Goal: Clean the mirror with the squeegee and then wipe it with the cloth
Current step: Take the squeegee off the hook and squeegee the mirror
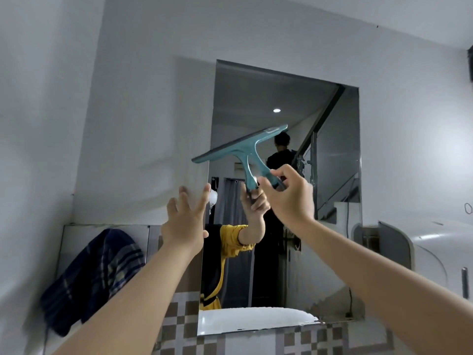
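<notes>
A dark plaid cloth (94, 280) hangs over what seems a grey ledge (76, 228) on the wall

So that's one teal squeegee (245, 155), one mirror (332, 175), one dark plaid cloth (97, 272) hanging far left, and two hands: left hand (184, 221), right hand (289, 196).

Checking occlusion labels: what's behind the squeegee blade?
Behind the squeegee held by the right hand is the mirror, whose glass reflects a ceiling and a dark-clad figure. The blade's left end overhangs the wall. Blade contact with the glass cannot be told.
</notes>
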A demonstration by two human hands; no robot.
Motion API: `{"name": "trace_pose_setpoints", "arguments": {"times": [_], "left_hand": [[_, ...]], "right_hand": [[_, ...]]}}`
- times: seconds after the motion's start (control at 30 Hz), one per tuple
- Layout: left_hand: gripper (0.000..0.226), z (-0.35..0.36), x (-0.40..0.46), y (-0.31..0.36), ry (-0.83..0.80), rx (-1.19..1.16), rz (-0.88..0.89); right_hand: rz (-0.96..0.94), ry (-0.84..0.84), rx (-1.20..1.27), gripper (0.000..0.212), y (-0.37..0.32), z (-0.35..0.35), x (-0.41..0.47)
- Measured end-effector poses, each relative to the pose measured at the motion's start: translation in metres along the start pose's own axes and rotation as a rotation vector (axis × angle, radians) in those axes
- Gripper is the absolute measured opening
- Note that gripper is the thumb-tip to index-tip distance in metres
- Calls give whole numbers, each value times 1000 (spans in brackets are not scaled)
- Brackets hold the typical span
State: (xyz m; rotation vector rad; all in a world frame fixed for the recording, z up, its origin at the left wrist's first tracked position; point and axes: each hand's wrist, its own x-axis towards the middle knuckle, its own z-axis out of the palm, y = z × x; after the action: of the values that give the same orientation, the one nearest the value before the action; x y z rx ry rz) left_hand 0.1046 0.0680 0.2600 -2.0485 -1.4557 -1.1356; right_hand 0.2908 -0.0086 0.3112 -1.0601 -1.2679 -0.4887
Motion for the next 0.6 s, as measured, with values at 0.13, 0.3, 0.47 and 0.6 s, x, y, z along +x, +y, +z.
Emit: {"name": "trace_pose_setpoints", "arguments": {"times": [0.13,0.3,0.47,0.6], "left_hand": [[103,1,0,-1,4,6,4],[103,3,1,0,-4,16,-12],[102,5,3,0,-7,36,-26],[103,6,3,1,-4,51,-36]], "right_hand": [[-150,-52,-167,22,30,-36,22],[-222,-98,-222,28,58,-76,50],[-187,-90,-244,28,93,-113,66],[-83,-48,-238,22,121,-142,68]]}}
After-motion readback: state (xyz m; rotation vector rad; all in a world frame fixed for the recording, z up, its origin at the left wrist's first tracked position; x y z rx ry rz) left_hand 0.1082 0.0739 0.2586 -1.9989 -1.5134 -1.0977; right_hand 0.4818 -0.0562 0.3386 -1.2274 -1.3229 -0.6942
